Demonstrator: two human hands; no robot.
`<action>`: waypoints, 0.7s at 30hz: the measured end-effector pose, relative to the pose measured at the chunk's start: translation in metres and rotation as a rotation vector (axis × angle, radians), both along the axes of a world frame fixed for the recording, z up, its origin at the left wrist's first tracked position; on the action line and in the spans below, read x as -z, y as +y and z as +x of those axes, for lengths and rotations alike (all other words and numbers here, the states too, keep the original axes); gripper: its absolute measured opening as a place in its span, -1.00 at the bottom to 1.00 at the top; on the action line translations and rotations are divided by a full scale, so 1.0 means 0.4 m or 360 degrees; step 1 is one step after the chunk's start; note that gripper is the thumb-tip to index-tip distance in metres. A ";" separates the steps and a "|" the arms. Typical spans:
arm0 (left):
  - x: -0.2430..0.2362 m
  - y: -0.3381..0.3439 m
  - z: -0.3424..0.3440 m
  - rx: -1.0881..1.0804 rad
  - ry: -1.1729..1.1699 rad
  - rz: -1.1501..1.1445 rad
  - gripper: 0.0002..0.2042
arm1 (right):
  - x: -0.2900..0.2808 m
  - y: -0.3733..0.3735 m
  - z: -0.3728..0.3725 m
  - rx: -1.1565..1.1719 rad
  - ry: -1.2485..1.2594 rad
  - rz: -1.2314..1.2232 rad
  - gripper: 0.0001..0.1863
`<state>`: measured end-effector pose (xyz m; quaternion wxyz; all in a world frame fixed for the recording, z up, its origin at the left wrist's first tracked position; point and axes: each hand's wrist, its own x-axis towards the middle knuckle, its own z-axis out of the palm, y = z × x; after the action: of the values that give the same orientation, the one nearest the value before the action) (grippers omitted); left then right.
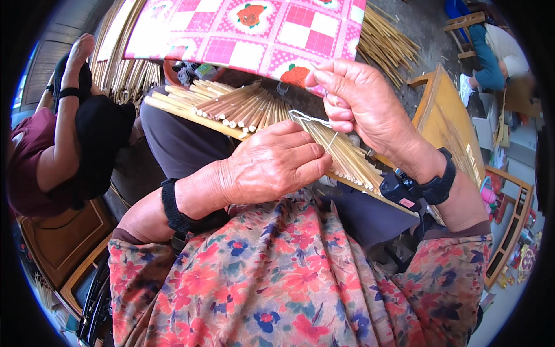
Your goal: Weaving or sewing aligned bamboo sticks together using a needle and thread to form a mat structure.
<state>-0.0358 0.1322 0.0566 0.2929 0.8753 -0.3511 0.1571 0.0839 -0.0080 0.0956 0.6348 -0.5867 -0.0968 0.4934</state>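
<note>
Sticks [231, 105]: likely light, stiff; hold ends [234, 124] at ten o'clock. Your left fingers [312, 152] curl, grip unclear; your right fingers [334, 84] pinch together.

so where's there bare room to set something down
The pink-white patterned cloth looks bare between the long tan sticks at left and the loose yellowish stick pile at right. The near side is crowded: left hand, right hand, thin white string, pale round sticks.

The floor [430, 43] is grey; pink-checked cloth [202, 17] lies ahead; a wooden stool [466, 22] stands right.
</note>
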 end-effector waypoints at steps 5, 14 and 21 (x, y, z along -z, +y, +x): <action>-0.005 -0.002 -0.006 0.0040 0.0036 0.0044 -0.75 | 0.006 0.000 -0.003 0.0032 -0.0065 0.0039 -0.76; -0.003 0.051 -0.050 -0.0171 -0.0150 0.0304 -0.62 | 0.046 -0.138 0.083 -0.0165 -0.1606 -0.0475 -0.80; 0.010 0.073 -0.056 -0.0379 -0.0069 0.0346 -0.64 | -0.055 -0.183 0.100 -0.0136 -0.0999 -0.0455 -0.82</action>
<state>-0.0583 0.1616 0.0526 0.1682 0.9337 -0.2660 0.1708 0.1240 -0.0811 0.1174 0.4642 -0.7883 -0.2416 0.3236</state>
